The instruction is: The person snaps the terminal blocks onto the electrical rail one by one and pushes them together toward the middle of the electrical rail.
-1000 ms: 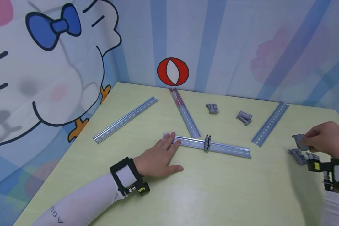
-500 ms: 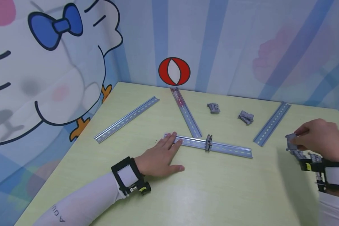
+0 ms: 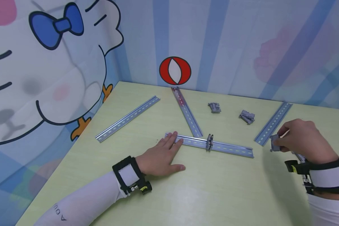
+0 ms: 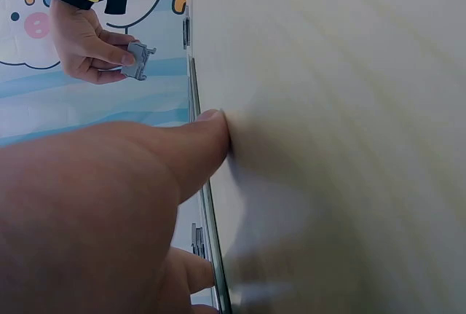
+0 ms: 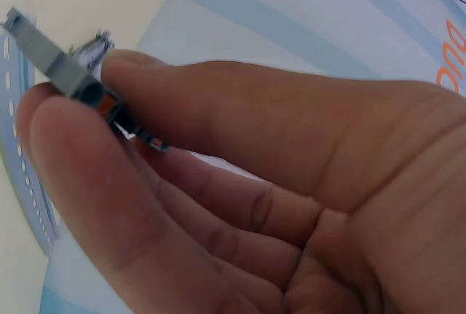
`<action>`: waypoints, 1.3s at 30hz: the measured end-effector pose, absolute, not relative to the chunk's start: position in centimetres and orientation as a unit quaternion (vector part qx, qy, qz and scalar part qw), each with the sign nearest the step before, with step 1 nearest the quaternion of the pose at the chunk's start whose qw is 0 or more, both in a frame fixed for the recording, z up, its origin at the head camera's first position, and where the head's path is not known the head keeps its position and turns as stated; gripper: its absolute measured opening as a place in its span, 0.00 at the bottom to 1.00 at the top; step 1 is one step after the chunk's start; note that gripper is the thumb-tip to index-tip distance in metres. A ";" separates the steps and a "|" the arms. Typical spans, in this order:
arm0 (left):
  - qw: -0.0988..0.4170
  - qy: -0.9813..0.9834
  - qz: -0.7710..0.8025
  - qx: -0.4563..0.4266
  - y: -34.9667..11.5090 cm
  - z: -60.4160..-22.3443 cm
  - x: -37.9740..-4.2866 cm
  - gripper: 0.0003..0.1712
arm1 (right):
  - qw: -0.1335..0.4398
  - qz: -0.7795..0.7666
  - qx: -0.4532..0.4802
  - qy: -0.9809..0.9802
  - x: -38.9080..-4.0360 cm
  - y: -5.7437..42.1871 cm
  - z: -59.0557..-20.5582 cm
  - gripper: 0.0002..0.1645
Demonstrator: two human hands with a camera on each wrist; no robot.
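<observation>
A slotted metal DIN rail [image 3: 234, 149] lies crosswise at mid-table, with narrow grey terminal blocks [image 3: 209, 142] standing on it near its middle. My left hand [image 3: 161, 160] lies flat with straight fingers over the rail's left end. Between thumb and fingertips, my right hand [image 3: 305, 141] pinches a thin grey terminal block [image 3: 275, 143] above the table, right of the rail's right end. Seen edge-on in the right wrist view, the held terminal block [image 5: 58, 59] shows a small orange spot. The left wrist view also shows this block [image 4: 137, 61] in the right hand's grip.
Three more slotted rails lie around: a left rail [image 3: 127, 119], a middle rail [image 3: 187, 113] with a reddish far end, and a right rail [image 3: 274, 124]. Loose terminal blocks rest behind, one here [image 3: 214, 107] and a cluster [image 3: 247, 116]. Others [image 3: 299, 157] are partly hidden under my right wrist.
My right hand has moved left with the terminal block, away from the loose blocks at the far right. My left hand stays on the rail. The head view has shifted slightly.
</observation>
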State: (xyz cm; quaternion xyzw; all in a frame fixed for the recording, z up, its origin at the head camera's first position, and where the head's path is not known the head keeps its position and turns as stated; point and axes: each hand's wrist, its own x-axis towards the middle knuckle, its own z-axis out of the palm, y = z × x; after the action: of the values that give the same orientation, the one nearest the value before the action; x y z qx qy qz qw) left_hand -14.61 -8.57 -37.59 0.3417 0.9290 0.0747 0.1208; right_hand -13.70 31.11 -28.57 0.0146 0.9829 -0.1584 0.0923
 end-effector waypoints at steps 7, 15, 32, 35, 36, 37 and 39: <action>0.123 0.929 0.074 0.342 -8.6 -37.6 -14.6 0.52 | 0.139 -0.197 -0.005 0.970 -14.2 29.7 -29.4 0.15; 0.127 0.930 0.070 0.339 -8.6 -37.5 -14.6 0.52 | 0.166 -0.207 -0.019 0.964 -14.5 28.5 -30.6 0.15; 0.121 0.929 0.073 0.342 -8.6 -37.3 -14.6 0.52 | 0.140 -0.180 -0.032 0.973 -14.9 27.1 -31.5 0.11; 0.123 0.929 0.069 0.341 -8.6 -37.2 -14.5 0.52 | 0.128 -0.174 -0.037 0.976 -15.0 26.9 -31.7 0.07; 0.124 0.929 0.068 0.341 -8.6 -37.2 -14.5 0.52 | 0.121 -0.171 -0.040 0.977 -15.0 26.8 -31.8 0.05; 0.125 0.929 0.068 0.341 -8.6 -37.3 -14.6 0.52 | 0.115 -0.169 -0.043 0.978 -15.1 26.6 -31.8 0.04; 0.125 0.929 0.069 0.340 -8.6 -37.3 -14.6 0.52 | 0.106 -0.165 -0.046 0.980 -15.2 26.4 -31.9 0.03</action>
State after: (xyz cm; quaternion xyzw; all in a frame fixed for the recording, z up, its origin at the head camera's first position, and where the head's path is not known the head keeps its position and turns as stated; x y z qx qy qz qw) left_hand -14.57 -8.64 -37.31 0.3400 0.9295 0.0690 0.1252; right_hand -15.16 26.38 -31.91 -0.0462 0.9795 -0.1649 0.1056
